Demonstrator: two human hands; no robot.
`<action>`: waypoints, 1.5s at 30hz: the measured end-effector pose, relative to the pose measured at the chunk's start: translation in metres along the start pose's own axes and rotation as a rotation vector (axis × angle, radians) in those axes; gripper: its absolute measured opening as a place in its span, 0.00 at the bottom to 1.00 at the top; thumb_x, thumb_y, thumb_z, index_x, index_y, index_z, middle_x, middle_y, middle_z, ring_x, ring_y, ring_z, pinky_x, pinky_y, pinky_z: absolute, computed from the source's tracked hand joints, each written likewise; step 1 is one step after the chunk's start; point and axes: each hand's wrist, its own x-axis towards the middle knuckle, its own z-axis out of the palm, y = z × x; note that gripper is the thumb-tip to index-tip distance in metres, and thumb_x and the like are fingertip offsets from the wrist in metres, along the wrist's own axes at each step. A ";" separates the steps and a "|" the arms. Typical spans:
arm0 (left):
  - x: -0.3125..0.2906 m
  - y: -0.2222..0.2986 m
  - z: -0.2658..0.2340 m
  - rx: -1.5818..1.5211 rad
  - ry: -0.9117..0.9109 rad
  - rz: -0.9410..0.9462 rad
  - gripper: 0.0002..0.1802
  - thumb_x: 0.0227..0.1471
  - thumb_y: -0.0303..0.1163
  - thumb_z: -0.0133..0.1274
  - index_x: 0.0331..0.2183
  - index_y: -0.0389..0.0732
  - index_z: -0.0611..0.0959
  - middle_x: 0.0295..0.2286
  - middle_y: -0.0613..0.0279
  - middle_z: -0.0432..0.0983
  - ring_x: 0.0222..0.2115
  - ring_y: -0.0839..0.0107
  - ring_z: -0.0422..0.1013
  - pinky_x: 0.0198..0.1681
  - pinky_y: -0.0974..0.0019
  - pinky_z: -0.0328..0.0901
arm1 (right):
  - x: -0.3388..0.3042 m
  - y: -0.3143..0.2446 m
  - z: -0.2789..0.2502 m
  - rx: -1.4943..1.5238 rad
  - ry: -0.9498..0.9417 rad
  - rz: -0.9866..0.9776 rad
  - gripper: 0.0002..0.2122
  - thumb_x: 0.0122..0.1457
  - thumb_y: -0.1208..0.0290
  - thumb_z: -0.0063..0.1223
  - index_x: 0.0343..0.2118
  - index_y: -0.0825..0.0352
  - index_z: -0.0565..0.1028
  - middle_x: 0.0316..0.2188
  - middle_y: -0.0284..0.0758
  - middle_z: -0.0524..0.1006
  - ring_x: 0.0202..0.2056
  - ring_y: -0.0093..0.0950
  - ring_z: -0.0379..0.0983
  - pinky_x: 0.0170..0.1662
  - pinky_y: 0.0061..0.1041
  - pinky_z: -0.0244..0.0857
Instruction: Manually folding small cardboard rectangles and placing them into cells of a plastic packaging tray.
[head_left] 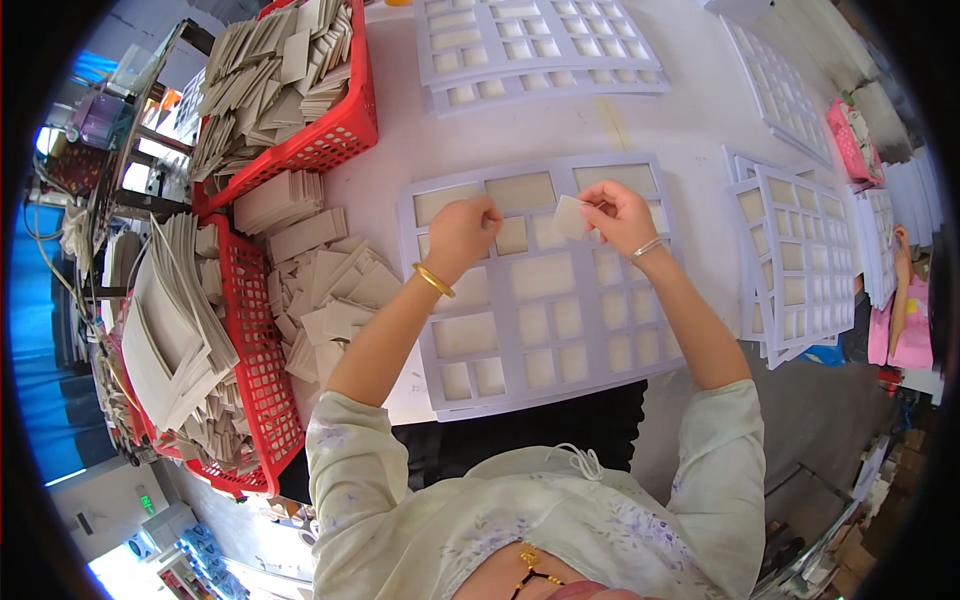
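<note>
We note the right hand (618,218) pinching a pale card (569,218) over the white grid panel (506,325) at the near edge of the desk (695,140). The left hand (463,238) has curled fingers; we cannot tell their hold. Red baskets (255,345) and loose cards (335,287) crowd the left edge; stacked panels (773,240), the right.

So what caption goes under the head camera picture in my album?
Right hand holding a small pale card over a white windowed panel, with red baskets at left.
</note>
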 end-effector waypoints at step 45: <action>-0.091 -0.028 -0.045 0.365 -0.009 0.071 0.20 0.41 0.25 0.52 0.41 0.44 0.77 0.45 0.64 0.72 0.33 0.60 0.71 0.34 0.59 0.69 | -0.017 0.021 0.049 -1.089 -0.057 -0.606 0.13 0.45 0.81 0.49 0.36 0.61 0.76 0.39 0.29 0.73 0.44 0.27 0.67 0.46 0.32 0.55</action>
